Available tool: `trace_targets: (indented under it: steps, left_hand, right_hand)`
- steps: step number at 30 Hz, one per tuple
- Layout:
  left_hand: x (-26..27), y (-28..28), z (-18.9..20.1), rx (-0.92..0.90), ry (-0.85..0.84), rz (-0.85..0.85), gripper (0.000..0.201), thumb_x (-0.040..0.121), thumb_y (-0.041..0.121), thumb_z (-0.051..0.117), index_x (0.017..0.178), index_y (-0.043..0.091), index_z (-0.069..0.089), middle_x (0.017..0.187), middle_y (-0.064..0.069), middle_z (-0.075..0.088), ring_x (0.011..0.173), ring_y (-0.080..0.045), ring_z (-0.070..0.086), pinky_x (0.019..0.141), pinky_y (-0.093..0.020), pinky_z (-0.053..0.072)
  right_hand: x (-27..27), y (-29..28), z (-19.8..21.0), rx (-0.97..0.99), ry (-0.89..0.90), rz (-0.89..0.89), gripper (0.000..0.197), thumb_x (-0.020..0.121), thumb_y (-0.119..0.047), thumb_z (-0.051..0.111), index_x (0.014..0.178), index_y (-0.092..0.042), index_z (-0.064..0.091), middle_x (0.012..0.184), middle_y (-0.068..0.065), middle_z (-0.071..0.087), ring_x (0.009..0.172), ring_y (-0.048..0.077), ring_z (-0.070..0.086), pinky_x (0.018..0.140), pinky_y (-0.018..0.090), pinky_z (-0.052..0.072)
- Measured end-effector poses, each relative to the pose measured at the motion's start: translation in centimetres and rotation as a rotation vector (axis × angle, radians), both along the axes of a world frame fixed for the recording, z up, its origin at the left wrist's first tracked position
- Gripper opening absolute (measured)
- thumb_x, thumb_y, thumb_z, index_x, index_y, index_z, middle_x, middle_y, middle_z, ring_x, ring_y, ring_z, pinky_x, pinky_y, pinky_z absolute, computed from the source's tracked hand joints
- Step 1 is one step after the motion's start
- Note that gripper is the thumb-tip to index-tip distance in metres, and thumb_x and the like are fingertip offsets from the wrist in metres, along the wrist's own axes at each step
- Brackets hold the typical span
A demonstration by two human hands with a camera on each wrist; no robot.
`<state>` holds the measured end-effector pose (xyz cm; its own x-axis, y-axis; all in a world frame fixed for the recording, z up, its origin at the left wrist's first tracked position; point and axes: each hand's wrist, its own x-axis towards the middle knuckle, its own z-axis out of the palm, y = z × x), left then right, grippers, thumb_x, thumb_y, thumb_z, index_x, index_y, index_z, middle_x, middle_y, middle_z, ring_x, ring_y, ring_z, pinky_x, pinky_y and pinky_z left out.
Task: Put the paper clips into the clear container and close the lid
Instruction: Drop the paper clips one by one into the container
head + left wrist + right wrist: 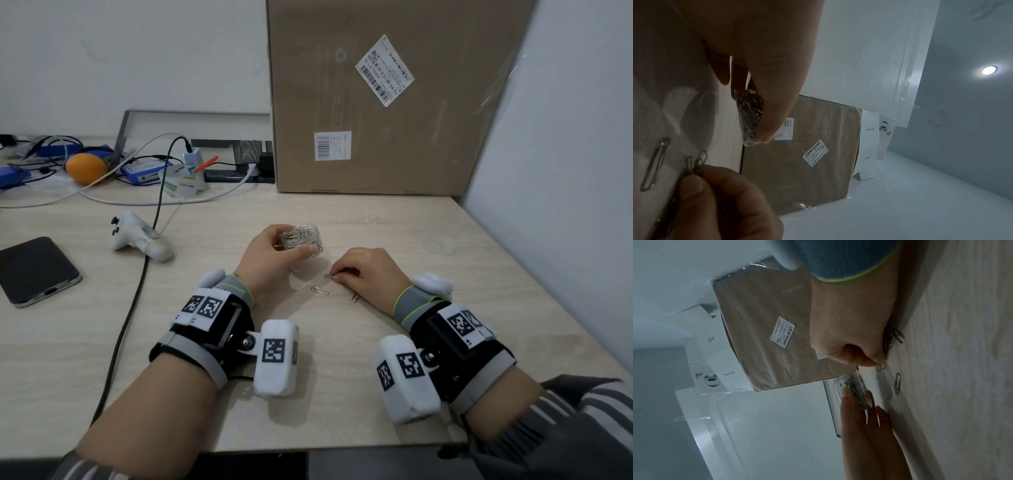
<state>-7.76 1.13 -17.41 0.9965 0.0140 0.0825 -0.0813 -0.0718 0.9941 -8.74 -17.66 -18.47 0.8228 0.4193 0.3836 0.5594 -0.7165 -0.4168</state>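
Worktop (376,359): we work on its near right part, with a big cardboard box (394,102) standing at the back; that leaves open wood in front of us for the loose clips.
Left hand (270,253): we curl thumb and fingers round the container (302,236) and hold it raised just off the worktop, mouth up, probably so each clip has a short way to travel.
Right hand (366,274): we keep the heel down on the worktop and the fingers bunched, pinching clips (329,275) at the fingertips; the wrist views suggest more than one in the pinch, and more may be tucked under the palm.
Container: clear, small, already well filled with silver clips; it sits just left of and beyond the right hand, near but apart from it.
Lid (440,244): we judge the faint clear disc on the worktop, well to the right of both hands, to be it, set aside so the mouth stays open.
Loose clips: one (319,291) lies between the two hands, close in front of the wrists; another (355,298) lies just beside the right wrist. Both still need picking up.
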Motion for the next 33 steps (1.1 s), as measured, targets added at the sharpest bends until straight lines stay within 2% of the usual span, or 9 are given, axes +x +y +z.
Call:
trace_targets:
  steps: [3, 5, 7, 9, 15, 19, 25, 30, 33]
  left_hand:
    - [-0.2, -0.2, 0.0, -0.009, 0.007, -0.012, 0.052, 0.076, 0.014, 0.079, 0.121, 0.009, 0.055, 0.111, -0.01, 0.067, 0.095, -0.021, 0.066, 0.081, -0.028, 0.054]
    - [-0.3, -0.4, 0.0, 0.005, -0.002, -0.026, 0.049, 0.076, 0.014, 0.078, 0.119, 0.011, 0.055, 0.109, -0.008, 0.067, 0.091, -0.018, 0.065, 0.076, -0.023, 0.054]
    - [-0.3, -0.5, 0.1, 0.035, -0.014, -0.041, 0.047, 0.076, 0.016, 0.079, 0.118, 0.013, 0.056, 0.107, -0.005, 0.067, 0.089, -0.014, 0.065, 0.071, -0.017, 0.053]
    - [-0.4, -0.5, 0.2, 0.074, -0.024, -0.064, 0.049, 0.076, 0.017, 0.079, 0.118, 0.014, 0.056, 0.107, -0.003, 0.067, 0.089, -0.012, 0.065, 0.072, -0.016, 0.053]
    - [-0.9, -1.2, 0.4, 0.207, -0.044, -0.206, 0.054, 0.071, 0.02, 0.083, 0.118, 0.017, 0.058, 0.109, 0.0, 0.068, 0.098, -0.012, 0.065, 0.088, -0.026, 0.053]
    - [-1.5, -1.8, 0.5, 0.28, -0.091, -0.287, 0.05, 0.071, 0.018, 0.082, 0.115, 0.019, 0.059, 0.105, 0.004, 0.069, 0.097, -0.006, 0.064, 0.084, -0.022, 0.053]
    - [-1.6, -1.9, 0.4, 0.289, -0.113, -0.287, 0.047, 0.071, 0.018, 0.083, 0.112, 0.016, 0.061, 0.099, 0.001, 0.07, 0.095, -0.01, 0.066, 0.083, -0.034, 0.057]
    - [-1.5, -1.8, 0.4, 0.264, -0.108, -0.262, 0.05, 0.071, 0.017, 0.082, 0.116, 0.017, 0.06, 0.102, 0.0, 0.069, 0.098, -0.012, 0.065, 0.086, -0.037, 0.056]
    - [-1.6, -1.9, 0.5, 0.256, -0.118, -0.255, 0.049, 0.072, 0.014, 0.082, 0.116, 0.016, 0.06, 0.102, 0.0, 0.069, 0.095, -0.01, 0.064, 0.086, -0.033, 0.055]
  right_hand:
    - [-0.1, -0.1, 0.3, 0.167, 0.038, -0.068, 0.009, 0.077, -0.006, 0.069, 0.084, -0.008, 0.075, 0.083, 0.008, 0.072, 0.076, 0.017, 0.063, 0.071, 0.012, 0.04]
    - [-0.3, -0.1, 0.6, 0.302, 0.087, -0.112, 0.008, 0.077, -0.007, 0.071, 0.084, -0.009, 0.075, 0.082, 0.005, 0.073, 0.073, 0.007, 0.061, 0.07, 0.005, 0.042]
    - [-0.4, -0.3, 1.0, 0.485, 0.128, -0.139, 0.007, 0.076, -0.007, 0.073, 0.082, -0.011, 0.075, 0.079, 0.002, 0.072, 0.07, 0.001, 0.062, 0.072, 0.008, 0.045]
    - [-0.5, -0.4, 1.6, 0.671, 0.148, -0.142, 0.008, 0.076, -0.007, 0.074, 0.08, -0.013, 0.074, 0.077, -0.001, 0.072, 0.07, 0.001, 0.062, 0.073, 0.014, 0.048]
    - [-1.2, 0.1, 3.7, 1.009, 0.121, -0.102, 0.011, 0.076, -0.004, 0.072, 0.077, -0.015, 0.071, 0.066, -0.004, 0.068, 0.062, 0.005, 0.058, 0.066, 0.017, 0.05]
    - [-1.3, 0.8, 3.4, 0.895, 0.125, -0.06, 0.012, 0.076, -0.004, 0.072, 0.079, -0.015, 0.072, 0.074, -0.004, 0.07, 0.069, 0.004, 0.063, 0.071, 0.018, 0.05]
    - [-1.4, 1.1, 2.8, 0.705, 0.084, -0.057, 0.009, 0.077, -0.007, 0.072, 0.081, -0.015, 0.074, 0.078, -0.002, 0.072, 0.078, 0.009, 0.066, 0.079, 0.02, 0.052]
    - [-1.3, 0.8, 2.5, 0.609, 0.023, -0.123, 0.008, 0.078, -0.017, 0.072, 0.085, -0.021, 0.076, 0.085, -0.003, 0.07, 0.09, 0.001, 0.059, 0.084, 0.011, 0.042]
    - [-1.0, 0.7, 2.1, 0.6, 0.045, -0.122, 0.011, 0.08, -0.02, 0.07, 0.089, -0.023, 0.075, 0.091, 0.001, 0.069, 0.099, 0.004, 0.055, 0.091, 0.015, 0.04]
